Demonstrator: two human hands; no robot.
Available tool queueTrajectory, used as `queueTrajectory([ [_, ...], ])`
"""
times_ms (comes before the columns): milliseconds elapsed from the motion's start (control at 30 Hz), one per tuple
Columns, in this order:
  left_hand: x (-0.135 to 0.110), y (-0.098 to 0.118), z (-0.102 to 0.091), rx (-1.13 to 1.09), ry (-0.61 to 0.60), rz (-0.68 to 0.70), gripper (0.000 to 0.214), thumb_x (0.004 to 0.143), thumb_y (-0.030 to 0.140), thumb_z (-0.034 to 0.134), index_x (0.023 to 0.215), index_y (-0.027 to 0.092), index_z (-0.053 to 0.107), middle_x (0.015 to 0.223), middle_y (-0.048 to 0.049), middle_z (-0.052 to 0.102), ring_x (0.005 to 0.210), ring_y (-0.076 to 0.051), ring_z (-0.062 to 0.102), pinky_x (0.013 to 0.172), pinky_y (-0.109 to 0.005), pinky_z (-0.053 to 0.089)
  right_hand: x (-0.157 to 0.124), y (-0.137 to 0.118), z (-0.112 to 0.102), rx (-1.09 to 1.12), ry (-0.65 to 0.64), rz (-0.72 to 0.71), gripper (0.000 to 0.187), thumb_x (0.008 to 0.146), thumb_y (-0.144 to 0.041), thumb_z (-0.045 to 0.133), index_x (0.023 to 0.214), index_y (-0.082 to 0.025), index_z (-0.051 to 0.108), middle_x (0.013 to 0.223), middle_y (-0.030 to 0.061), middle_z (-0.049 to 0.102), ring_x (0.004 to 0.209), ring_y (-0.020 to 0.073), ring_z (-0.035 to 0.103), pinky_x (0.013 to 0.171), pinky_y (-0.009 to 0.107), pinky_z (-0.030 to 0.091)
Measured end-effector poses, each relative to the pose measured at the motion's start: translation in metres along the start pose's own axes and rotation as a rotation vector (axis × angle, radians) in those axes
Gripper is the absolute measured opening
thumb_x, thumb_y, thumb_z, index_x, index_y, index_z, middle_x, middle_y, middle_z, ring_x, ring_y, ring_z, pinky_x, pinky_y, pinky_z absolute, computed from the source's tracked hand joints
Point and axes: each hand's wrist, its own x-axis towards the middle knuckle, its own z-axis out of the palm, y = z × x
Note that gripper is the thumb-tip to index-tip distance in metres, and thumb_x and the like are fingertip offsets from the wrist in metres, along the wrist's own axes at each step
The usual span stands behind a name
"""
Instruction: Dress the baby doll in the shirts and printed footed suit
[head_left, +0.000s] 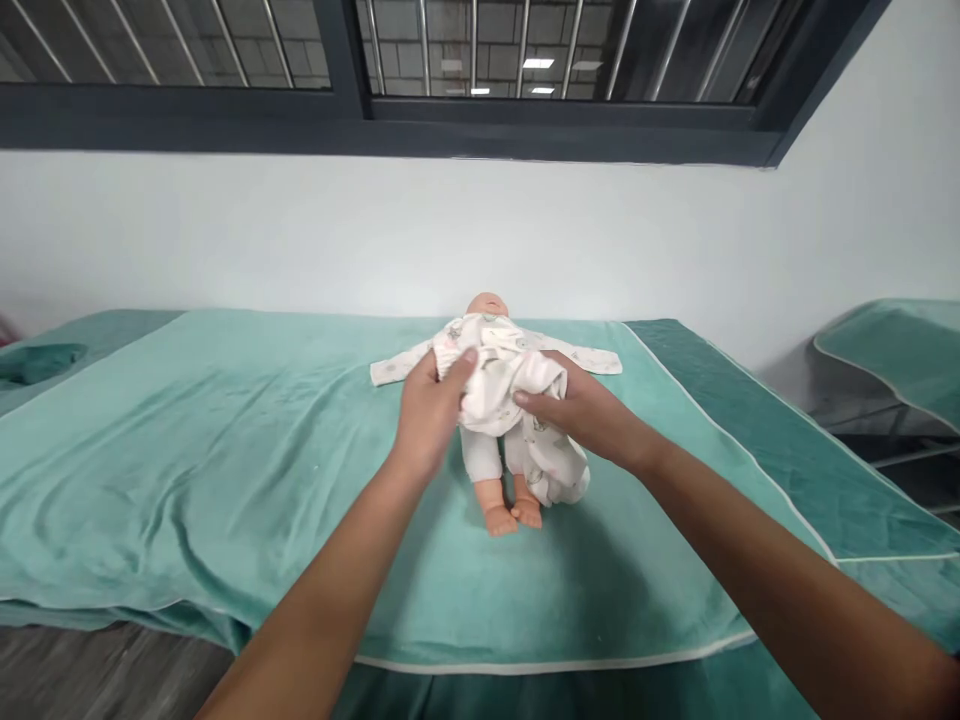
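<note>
Our forearms (341,565) are closest. We pinch bunched white patterned cloth (491,395) in left hand (433,408) and right hand (574,405), thumbs closed. Doll (491,493) lies beneath, between our hands, sleeves (394,368) spread past them, on green blanket (247,430).

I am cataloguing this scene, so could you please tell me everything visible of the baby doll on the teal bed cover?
The peach-coloured, plastic-looking baby doll lies on its back on the teal, velvety bed cover, head towards the white wall, bare feet towards the camera. White trousers reach its shins. A white, printed, long-sleeved top covers its upper body, sleeves spread sideways. The left hand and right hand hold bunched white printed cloth over its middle; whether that cloth joins the top is unclear.
</note>
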Motion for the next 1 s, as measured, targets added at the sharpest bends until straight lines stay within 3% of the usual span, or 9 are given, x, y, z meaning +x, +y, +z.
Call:
queueTrajectory([
  [67, 0.006, 0.015, -0.008, -0.045, 0.074, 0.013, 0.031, 0.081, 0.041, 0.074, 0.1, 0.017, 0.07, 0.099, -0.0056, 0.073, 0.094, -0.02, 0.068, 0.082, -0.029, 0.053, -0.004, -0.002, -0.003, -0.148, 0.026, 0.024, 0.043, 0.081, -0.038, 0.074, 0.119, -0.024, 0.061, 0.118, 0.0055, 0.067, 0.108, 0.0265, 0.062, 0.094, 0.043, 0.05],
  [133, 0.015, 0.034, -0.013, -0.109, 0.046, 0.053, 0.025, 0.08, 0.038, 0.075, 0.095, 0.018, 0.068, 0.093, -0.0034, 0.072, 0.091, -0.018, 0.068, 0.079, -0.027, 0.053, -0.007, -0.005, -0.006, -0.209, -0.036, 0.017, 0.048, 0.079, -0.036, 0.076, 0.122, -0.025, 0.06, 0.12, 0.0054, 0.065, 0.108, 0.0257, 0.06, 0.094, 0.042, 0.05],
  [233, 0.027, 0.065, -0.01, -0.153, -0.104, 0.115, 0.023, 0.083, 0.04, 0.073, 0.094, 0.02, 0.067, 0.091, -0.0034, 0.071, 0.096, -0.021, 0.069, 0.081, -0.028, 0.053, -0.005, -0.023, -0.009, -0.101, -0.13, -0.068, 0.053, 0.081, -0.043, 0.075, 0.129, -0.027, 0.057, 0.129, 0.0064, 0.06, 0.111, 0.0244, 0.059, 0.093, 0.04, 0.052],
  [333, 0.034, 0.096, 0.0, -0.092, -0.283, 0.152, 0.021, 0.086, 0.039, 0.071, 0.095, 0.02, 0.067, 0.089, -0.0042, 0.071, 0.098, -0.024, 0.068, 0.082, -0.032, 0.053, 0.008, -0.056, -0.012, 0.04, -0.006, -0.252, 0.054, 0.085, -0.045, 0.071, 0.134, -0.03, 0.051, 0.14, 0.0063, 0.051, 0.114, 0.0225, 0.058, 0.088, 0.036, 0.054],
  [400, 0.034, 0.113, 0.008, -0.017, -0.401, 0.18, 0.02, 0.089, 0.038, 0.069, 0.095, 0.019, 0.068, 0.083, -0.0034, 0.068, 0.087, -0.022, 0.068, 0.075, -0.032, 0.053, 0.02, -0.083, -0.016, 0.052, 0.057, -0.426, 0.054, 0.081, -0.041, 0.077, 0.129, -0.032, 0.054, 0.141, 0.0035, 0.051, 0.119, 0.0222, 0.056, 0.09, 0.034, 0.053],
  [500, 0.031, 0.131, 0.013, 0.124, -0.47, 0.221, 0.026, 0.087, 0.042, 0.071, 0.091, 0.017, 0.068, 0.072, -0.0015, 0.064, 0.063, -0.013, 0.06, 0.059, -0.025, 0.045, 0.033, -0.116, -0.02, 0.034, -0.035, -0.501, 0.043, 0.075, -0.039, 0.084, 0.11, -0.027, 0.063, 0.121, 0.0032, 0.063, 0.113, 0.0232, 0.059, 0.089, 0.034, 0.053],
  [633, 0.027, 0.142, 0.01, 0.229, -0.462, 0.226, 0.034, 0.083, 0.049, 0.073, 0.081, 0.015, 0.066, 0.064, -0.0002, 0.061, 0.053, -0.009, 0.053, 0.051, -0.022, 0.039, 0.038, -0.133, -0.019, 0.01, -0.102, -0.469, 0.034, 0.069, -0.033, 0.088, 0.088, -0.024, 0.062, 0.095, 0.0016, 0.066, 0.095, 0.0204, 0.062, 0.08, 0.032, 0.053],
  [800, 0.024, 0.141, -0.001, 0.267, -0.563, 0.165, 0.034, 0.083, 0.051, 0.073, 0.083, 0.017, 0.067, 0.066, 0.0017, 0.059, 0.051, -0.008, 0.052, 0.049, -0.021, 0.038, 0.034, -0.127, -0.009, 0.067, -0.154, -0.456, 0.033, 0.068, -0.023, 0.087, 0.089, -0.023, 0.061, 0.09, -0.0004, 0.064, 0.086, 0.0169, 0.06, 0.072, 0.029, 0.05],
  [1000, 0.02, 0.136, -0.024, 0.487, -0.675, -0.044, 0.033, 0.079, 0.051, 0.074, 0.086, 0.019, 0.069, 0.072, 0.0, 0.064, 0.058, -0.011, 0.058, 0.049, -0.02, 0.041, 0.03, -0.112, -0.009, 0.103, -0.166, -0.361, 0.027, 0.068, -0.012, 0.08, 0.073, -0.019, 0.055, 0.074, -0.0025, 0.057, 0.069, 0.0118, 0.051, 0.059, 0.025, 0.041],
])
